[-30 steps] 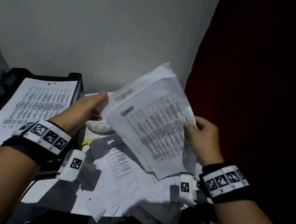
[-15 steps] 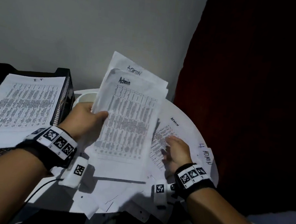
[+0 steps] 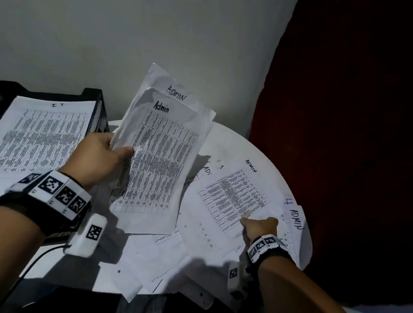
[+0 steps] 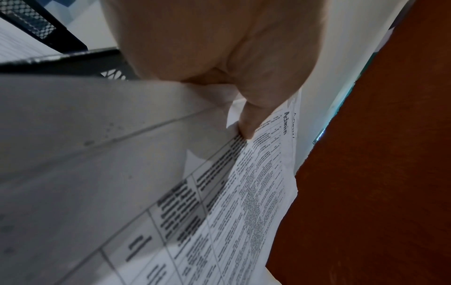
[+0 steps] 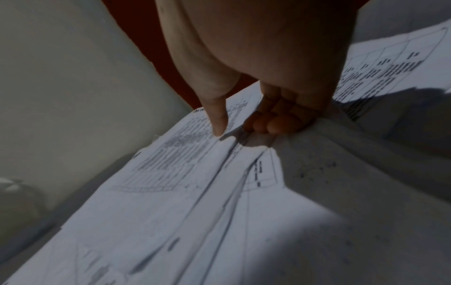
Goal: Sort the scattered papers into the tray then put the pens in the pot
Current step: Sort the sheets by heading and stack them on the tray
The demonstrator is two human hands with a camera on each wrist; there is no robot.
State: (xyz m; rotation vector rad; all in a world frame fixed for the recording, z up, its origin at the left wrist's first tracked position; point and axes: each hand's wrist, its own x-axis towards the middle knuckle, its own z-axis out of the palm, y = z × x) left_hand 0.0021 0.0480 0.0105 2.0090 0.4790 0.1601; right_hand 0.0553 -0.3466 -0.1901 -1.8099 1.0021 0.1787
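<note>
Right now the held sheets (image 3: 160, 158), two marked "Admin" that I can count, stand nearly upright over the middle of the round white surface (image 3: 230, 143), pinched at their left edge by the left hand (image 3: 97, 158), thumb on the printed face and fingers behind. At about four o'clock from them the right hand (image 3: 259, 227) has its thumb down on another Admin sheet (image 3: 234, 197) lying flat, with the fingers curled under its near edge, so it looks to be nipping that page to lift it. This is the paper-sorting step, well short of done: the next move, I'd judge, calls for peeling that one page free of those beneath and adding it to the held pair. At nine o'clock sits the black mesh tray (image 3: 99, 105), one, with a sheet headed "IT" (image 3: 36, 134) on top. Several more loose papers (image 3: 159, 258) overlap toward six o'clock; I can't count them. No pens or pot show.
</note>
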